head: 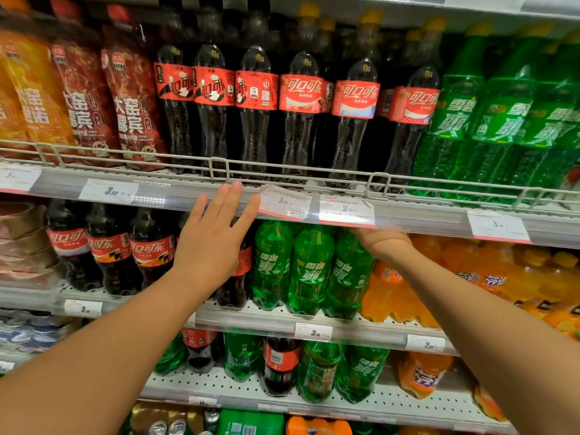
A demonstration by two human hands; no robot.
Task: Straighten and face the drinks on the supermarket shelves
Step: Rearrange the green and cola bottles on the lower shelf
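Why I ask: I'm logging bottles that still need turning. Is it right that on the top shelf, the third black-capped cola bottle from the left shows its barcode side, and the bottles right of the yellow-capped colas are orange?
Not quite. The head view shows the third black-capped cola bottle does show its barcode side, but the bottles right of the yellow-capped colas are green, not orange.

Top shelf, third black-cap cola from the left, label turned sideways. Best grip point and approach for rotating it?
Probably the narrow waist below the label of the cola bottle, from the front, above the wire rail. Neighbours stand tight on both sides, so side access looks blocked; the left hand is open just below.
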